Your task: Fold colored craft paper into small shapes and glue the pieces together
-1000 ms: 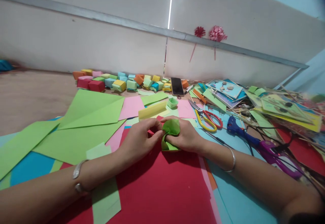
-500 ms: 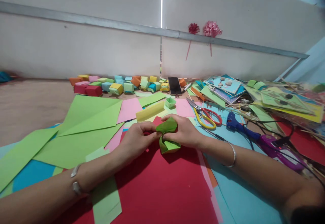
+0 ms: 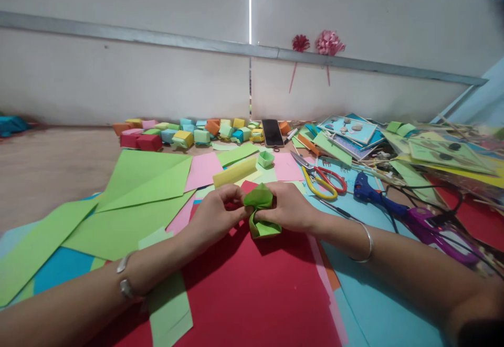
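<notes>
A folded piece of green paper (image 3: pixel 265 229) is held between both hands, above a large red sheet (image 3: pixel 255 289). My left hand (image 3: pixel 220 210) pinches its left edge with thumb and forefinger. My right hand (image 3: pixel 289 208) grips it from the right, the thumb pressed into the folds and the other fingers mostly hidden behind the paper. The upper part stands up as a flap, while the lower part is bent into an open, box-like shape. Just beyond the hands are a small pale green paper box (image 3: pixel 265 159) and a yellow folded strip (image 3: pixel 235 172).
Green sheets (image 3: pixel 129 226) spread out on the left. Several coloured paper boxes (image 3: pixel 183 138) line the wall beside a phone (image 3: pixel 272 133). To the right are scissors (image 3: pixel 321 179), a blue and purple glue gun (image 3: pixel 397 209) with its cord, and piled cards (image 3: pixel 350 129).
Both hands keep their hold on the green paper, whose upper flap looks slightly more upright. The whole view has shifted slightly.
</notes>
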`<move>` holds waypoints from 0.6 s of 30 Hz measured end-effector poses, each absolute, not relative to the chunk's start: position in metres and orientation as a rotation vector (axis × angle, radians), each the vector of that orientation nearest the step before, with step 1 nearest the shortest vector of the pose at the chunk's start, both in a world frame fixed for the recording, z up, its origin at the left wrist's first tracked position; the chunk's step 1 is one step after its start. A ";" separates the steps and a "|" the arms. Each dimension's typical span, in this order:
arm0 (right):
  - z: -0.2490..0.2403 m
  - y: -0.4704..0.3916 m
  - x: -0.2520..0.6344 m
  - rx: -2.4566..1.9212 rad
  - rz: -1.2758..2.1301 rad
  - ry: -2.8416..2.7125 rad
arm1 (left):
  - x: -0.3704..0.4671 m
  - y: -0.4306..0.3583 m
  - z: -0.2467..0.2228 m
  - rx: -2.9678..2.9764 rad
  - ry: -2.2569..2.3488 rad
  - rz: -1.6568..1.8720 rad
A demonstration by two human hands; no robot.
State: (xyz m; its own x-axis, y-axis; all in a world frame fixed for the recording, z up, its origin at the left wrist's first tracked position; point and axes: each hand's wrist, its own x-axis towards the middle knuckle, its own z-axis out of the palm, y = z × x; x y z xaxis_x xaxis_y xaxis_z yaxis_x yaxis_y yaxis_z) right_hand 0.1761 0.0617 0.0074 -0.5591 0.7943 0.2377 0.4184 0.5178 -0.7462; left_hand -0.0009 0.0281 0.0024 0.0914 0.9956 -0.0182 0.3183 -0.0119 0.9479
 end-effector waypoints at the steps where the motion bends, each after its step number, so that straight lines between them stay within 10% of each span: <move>1: 0.008 0.062 0.176 -0.990 0.804 -2.210 | -0.001 0.029 0.001 1.488 1.337 0.983; 18: 0.009 0.065 0.177 -1.054 0.662 -2.296 | 0.000 0.026 0.010 1.374 1.475 0.834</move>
